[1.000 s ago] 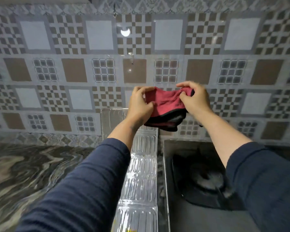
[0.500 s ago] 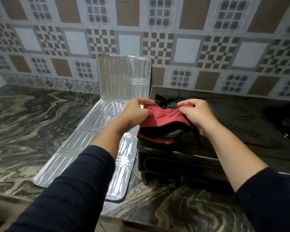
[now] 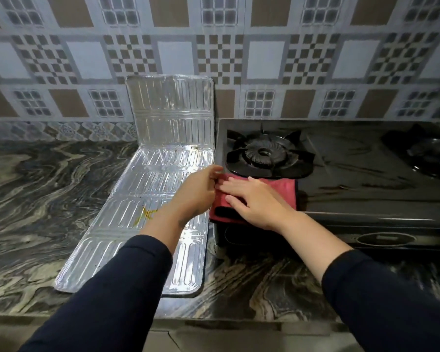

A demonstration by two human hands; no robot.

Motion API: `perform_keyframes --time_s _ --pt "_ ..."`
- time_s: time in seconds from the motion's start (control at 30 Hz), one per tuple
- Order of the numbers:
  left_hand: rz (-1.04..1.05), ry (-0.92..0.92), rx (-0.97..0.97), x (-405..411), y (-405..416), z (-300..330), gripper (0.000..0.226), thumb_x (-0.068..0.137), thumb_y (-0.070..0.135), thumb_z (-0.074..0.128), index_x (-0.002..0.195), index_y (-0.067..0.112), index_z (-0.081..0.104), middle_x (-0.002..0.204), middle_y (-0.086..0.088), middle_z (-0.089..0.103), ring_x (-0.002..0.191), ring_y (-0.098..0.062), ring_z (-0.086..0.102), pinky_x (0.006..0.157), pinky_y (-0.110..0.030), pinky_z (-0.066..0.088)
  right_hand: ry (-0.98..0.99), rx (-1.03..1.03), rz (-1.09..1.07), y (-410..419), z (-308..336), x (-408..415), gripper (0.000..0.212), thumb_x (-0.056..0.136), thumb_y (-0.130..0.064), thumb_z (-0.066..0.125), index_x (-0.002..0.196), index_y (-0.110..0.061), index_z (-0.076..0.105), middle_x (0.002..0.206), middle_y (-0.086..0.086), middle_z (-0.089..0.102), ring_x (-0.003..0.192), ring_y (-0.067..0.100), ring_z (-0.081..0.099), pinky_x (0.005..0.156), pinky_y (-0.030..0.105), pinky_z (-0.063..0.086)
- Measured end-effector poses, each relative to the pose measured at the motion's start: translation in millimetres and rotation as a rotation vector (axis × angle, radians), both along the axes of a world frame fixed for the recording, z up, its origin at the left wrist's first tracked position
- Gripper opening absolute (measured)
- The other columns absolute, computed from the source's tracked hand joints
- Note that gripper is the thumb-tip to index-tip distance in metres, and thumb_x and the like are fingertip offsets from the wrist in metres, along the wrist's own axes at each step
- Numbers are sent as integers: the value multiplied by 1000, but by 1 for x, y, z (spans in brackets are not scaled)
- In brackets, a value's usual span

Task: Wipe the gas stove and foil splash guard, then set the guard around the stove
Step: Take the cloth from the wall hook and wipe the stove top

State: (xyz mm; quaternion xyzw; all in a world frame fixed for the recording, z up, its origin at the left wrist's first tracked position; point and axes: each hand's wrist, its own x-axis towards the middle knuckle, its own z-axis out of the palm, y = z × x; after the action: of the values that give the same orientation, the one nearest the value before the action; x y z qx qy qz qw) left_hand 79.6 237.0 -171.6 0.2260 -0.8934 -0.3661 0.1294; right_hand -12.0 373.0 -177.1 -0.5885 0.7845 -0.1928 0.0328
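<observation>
A black two-burner gas stove (image 3: 353, 174) stands on the counter against the tiled wall. A folded red cloth (image 3: 286, 191) lies on its front left corner, just in front of the left burner (image 3: 267, 153). My right hand (image 3: 254, 203) rests flat on the cloth with fingers stretched out. My left hand (image 3: 198, 191) pinches the cloth's left edge; it is blurred. The foil splash guard (image 3: 163, 138) lies left of the stove, mostly flat on the counter, its far panel upright against the wall. A yellow stain (image 3: 145, 214) marks a flat panel.
The dark marbled counter (image 3: 48, 199) stretches left of the guard and in front of the stove. The stove's right burner (image 3: 432, 153) sits at the far right. The counter's front edge (image 3: 239, 323) runs below my forearms.
Both hands brought the red cloth down from in front of the wall onto the stove's front left corner. My right hand went from pinching it to lying flat on it. The view tilted down.
</observation>
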Motion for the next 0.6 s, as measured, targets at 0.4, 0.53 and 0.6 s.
perform_keyframes --time_s 0.4,0.53,0.6 --pt "-16 -44 -481 -6 2 -12 30 92 24 45 117 25 61 120 3 65 117 -23 54 92 -39 38 136 54 -473 31 -25 0 50 101 -40 23 148 -26 26 157 -10 22 145 7 14 117 35 8" --pt "-42 -14 -449 -3 -1 -14 30 91 21 44 114 26 62 118 6 65 115 -20 54 93 -39 35 133 48 -533 16 -27 12 48 101 -37 23 147 -29 27 157 -15 22 145 5 15 117 37 7" --pt "-37 -8 -462 -5 -1 -14 33 90 18 42 116 26 61 121 7 64 116 -19 54 94 -39 33 144 20 -489 3 -27 24 48 100 -37 21 146 -30 29 156 -15 24 144 5 17 117 37 8"
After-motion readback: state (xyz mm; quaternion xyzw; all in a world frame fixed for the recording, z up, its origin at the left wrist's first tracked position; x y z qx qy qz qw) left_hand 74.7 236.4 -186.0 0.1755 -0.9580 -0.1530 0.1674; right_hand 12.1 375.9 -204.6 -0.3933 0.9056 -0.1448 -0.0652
